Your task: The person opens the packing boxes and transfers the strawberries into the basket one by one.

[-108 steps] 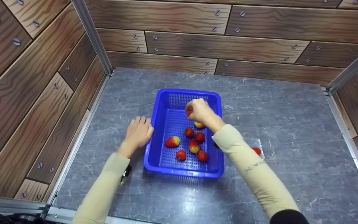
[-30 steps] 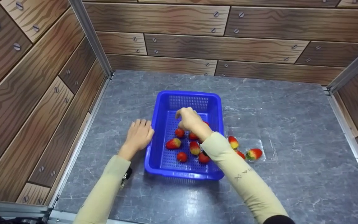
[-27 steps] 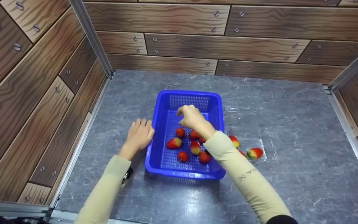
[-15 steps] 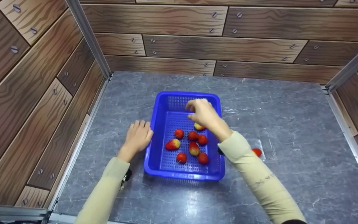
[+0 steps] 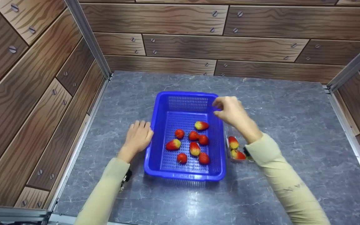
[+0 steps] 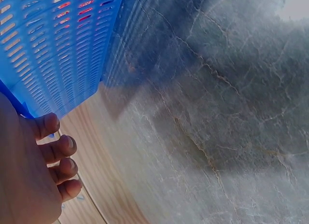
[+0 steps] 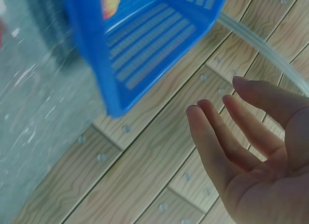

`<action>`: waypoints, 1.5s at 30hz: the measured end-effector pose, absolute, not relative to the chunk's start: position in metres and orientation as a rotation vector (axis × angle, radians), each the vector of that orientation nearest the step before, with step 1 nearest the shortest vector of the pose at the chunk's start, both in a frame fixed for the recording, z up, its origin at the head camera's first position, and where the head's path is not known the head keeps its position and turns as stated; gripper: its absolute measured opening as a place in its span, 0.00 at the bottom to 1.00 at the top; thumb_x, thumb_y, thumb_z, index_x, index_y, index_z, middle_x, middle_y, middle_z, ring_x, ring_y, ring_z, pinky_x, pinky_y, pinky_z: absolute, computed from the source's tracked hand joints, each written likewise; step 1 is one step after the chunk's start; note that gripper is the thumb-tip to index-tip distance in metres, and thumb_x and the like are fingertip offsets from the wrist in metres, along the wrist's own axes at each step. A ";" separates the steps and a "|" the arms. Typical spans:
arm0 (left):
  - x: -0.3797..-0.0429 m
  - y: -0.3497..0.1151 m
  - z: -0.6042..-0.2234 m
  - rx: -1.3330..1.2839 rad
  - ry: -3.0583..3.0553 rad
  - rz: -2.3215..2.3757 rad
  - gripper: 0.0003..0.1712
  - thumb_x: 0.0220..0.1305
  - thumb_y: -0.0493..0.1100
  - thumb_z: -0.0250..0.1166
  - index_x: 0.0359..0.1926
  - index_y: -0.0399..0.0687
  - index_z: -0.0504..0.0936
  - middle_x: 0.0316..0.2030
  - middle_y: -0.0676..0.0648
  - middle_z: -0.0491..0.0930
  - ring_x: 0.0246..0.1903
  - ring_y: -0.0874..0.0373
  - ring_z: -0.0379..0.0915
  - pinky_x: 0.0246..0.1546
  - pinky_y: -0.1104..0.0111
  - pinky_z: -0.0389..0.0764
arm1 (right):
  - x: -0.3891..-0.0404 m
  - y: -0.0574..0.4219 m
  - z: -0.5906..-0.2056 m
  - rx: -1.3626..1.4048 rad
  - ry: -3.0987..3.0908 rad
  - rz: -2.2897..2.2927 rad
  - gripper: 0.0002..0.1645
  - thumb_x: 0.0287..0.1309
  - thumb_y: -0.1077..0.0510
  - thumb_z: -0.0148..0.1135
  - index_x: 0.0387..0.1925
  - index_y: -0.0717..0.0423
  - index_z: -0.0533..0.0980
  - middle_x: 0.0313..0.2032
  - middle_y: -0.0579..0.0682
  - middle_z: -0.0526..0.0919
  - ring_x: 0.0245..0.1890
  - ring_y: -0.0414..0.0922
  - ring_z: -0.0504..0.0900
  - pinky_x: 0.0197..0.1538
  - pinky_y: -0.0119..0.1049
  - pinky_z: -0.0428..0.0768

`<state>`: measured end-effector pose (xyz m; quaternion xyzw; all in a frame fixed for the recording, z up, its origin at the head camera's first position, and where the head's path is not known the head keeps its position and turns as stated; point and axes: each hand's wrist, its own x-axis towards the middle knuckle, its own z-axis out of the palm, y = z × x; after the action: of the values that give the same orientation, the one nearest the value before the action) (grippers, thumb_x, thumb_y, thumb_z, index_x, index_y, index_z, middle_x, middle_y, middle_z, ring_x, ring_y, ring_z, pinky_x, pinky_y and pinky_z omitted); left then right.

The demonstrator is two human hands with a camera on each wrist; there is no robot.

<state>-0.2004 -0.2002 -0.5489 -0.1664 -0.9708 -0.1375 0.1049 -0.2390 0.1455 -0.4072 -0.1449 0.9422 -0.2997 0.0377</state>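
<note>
The fingers [image 7: 207, 142] of the right hand [image 5: 231, 113] are gently bent and pinch nothing, with the thumb standing apart. That gap looks well suited to soft fruit; pinching a strawberry by its sides, with light pressure, should keep the flesh from bruising. The hand is at the upper right corner of the blue basket [image 5: 184, 176] in the head view, so it needs enough lift to keep the wrist off the rim.

The left hand [image 5: 137, 137] lies at the basket's left side, its fingers loosely bent and side by side, touching the rim; whether it grips, I cannot tell. Leaving it there should keep the basket from sliding.

Inside the basket, in the middle of the frame, the strawberries [image 5: 194, 148] lie on the bottom, most toward the lower half. The upper left of the bottom is bare, a good place for setting fruit down low rather than dropping it. Just beside the basket's right rim, strawberries also lie in the clear box [image 5: 238, 160], partly hidden by the right arm; its thin wall calls for a straight upward lift. Both containers sit on the grey counter [image 5: 295, 131].
</note>
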 end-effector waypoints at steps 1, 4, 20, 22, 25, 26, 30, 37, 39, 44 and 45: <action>-0.201 -0.200 -0.549 -0.491 -2.860 -0.400 0.14 0.71 0.42 0.45 0.38 0.36 0.74 0.35 0.37 0.75 0.37 0.38 0.68 0.39 0.50 0.68 | -0.239 0.152 -0.408 -0.439 2.896 -0.916 0.17 0.51 0.67 0.66 0.45 0.67 0.81 0.39 0.63 0.85 0.40 0.57 0.84 0.46 0.50 0.81; -0.201 -0.200 -0.547 -0.493 -2.861 -0.398 0.15 0.71 0.42 0.45 0.39 0.36 0.74 0.36 0.36 0.75 0.38 0.38 0.68 0.40 0.49 0.68 | -0.236 0.170 -0.412 -0.436 2.925 -0.897 0.17 0.50 0.66 0.65 0.45 0.67 0.82 0.39 0.64 0.85 0.40 0.58 0.84 0.46 0.52 0.80; -0.200 -0.200 -0.548 -0.470 -2.914 -0.422 0.18 0.72 0.43 0.43 0.42 0.35 0.75 0.38 0.35 0.75 0.41 0.37 0.67 0.43 0.49 0.68 | -0.208 0.238 -0.478 -0.281 2.789 -0.840 0.20 0.49 0.69 0.67 0.47 0.70 0.79 0.40 0.67 0.83 0.40 0.60 0.82 0.44 0.52 0.82; -0.199 -0.200 -0.548 -0.463 -2.913 -0.422 0.18 0.72 0.43 0.43 0.42 0.35 0.75 0.38 0.36 0.75 0.41 0.38 0.67 0.43 0.49 0.68 | -0.203 0.243 -0.488 -0.269 2.764 -0.811 0.20 0.48 0.69 0.67 0.47 0.70 0.79 0.40 0.67 0.82 0.40 0.60 0.82 0.44 0.52 0.81; -0.199 -0.200 -0.548 -0.464 -2.905 -0.421 0.17 0.72 0.43 0.43 0.41 0.36 0.75 0.37 0.36 0.75 0.40 0.38 0.67 0.42 0.50 0.68 | -0.197 0.249 -0.502 -0.223 2.715 -0.777 0.22 0.48 0.68 0.68 0.48 0.70 0.79 0.41 0.68 0.81 0.40 0.60 0.81 0.43 0.51 0.82; -0.199 -0.200 -0.548 -0.466 -2.902 -0.419 0.17 0.72 0.43 0.43 0.40 0.36 0.75 0.37 0.37 0.75 0.39 0.38 0.67 0.42 0.50 0.68 | -0.195 0.251 -0.506 -0.216 2.709 -0.759 0.22 0.48 0.68 0.68 0.48 0.70 0.79 0.40 0.68 0.81 0.39 0.59 0.81 0.41 0.50 0.82; -0.200 -0.201 -0.549 -0.471 -2.894 -0.412 0.16 0.72 0.43 0.43 0.38 0.36 0.74 0.35 0.37 0.74 0.38 0.38 0.67 0.40 0.50 0.68 | -0.189 0.256 -0.519 -0.188 2.703 -0.709 0.21 0.49 0.66 0.69 0.48 0.68 0.79 0.38 0.65 0.81 0.36 0.56 0.81 0.35 0.46 0.81; -0.201 -0.200 -0.549 -0.471 -2.886 -0.414 0.16 0.72 0.43 0.44 0.40 0.35 0.75 0.37 0.36 0.75 0.39 0.38 0.68 0.41 0.49 0.68 | -0.184 0.258 -0.533 -0.193 2.718 -0.739 0.21 0.50 0.61 0.71 0.45 0.70 0.80 0.37 0.66 0.81 0.36 0.57 0.81 0.39 0.51 0.80; -0.201 -0.200 -0.549 -0.470 -2.886 -0.418 0.16 0.72 0.42 0.45 0.40 0.35 0.75 0.37 0.36 0.75 0.39 0.38 0.68 0.41 0.49 0.68 | -0.184 0.258 -0.536 -0.205 2.728 -0.736 0.21 0.49 0.61 0.71 0.45 0.70 0.80 0.37 0.66 0.81 0.36 0.57 0.80 0.40 0.53 0.80; -0.200 -0.199 -0.548 -0.468 -2.885 -0.435 0.16 0.72 0.42 0.45 0.40 0.36 0.75 0.38 0.36 0.76 0.40 0.38 0.68 0.42 0.49 0.68 | -0.185 0.259 -0.541 -0.204 2.739 -0.697 0.21 0.47 0.63 0.71 0.44 0.69 0.80 0.34 0.63 0.81 0.34 0.55 0.79 0.39 0.53 0.78; -0.201 -0.199 -0.548 -0.467 -2.884 -0.436 0.16 0.72 0.42 0.45 0.40 0.36 0.75 0.38 0.36 0.76 0.40 0.37 0.68 0.42 0.48 0.68 | -0.185 0.260 -0.542 -0.193 2.736 -0.690 0.21 0.46 0.63 0.71 0.44 0.68 0.80 0.34 0.62 0.81 0.34 0.55 0.79 0.39 0.53 0.78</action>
<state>-0.2006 -0.1992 -0.5484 -0.1573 -0.9720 -0.1470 0.0935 -0.1847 0.2598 -0.5420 -0.0673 0.9555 -0.2409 0.1562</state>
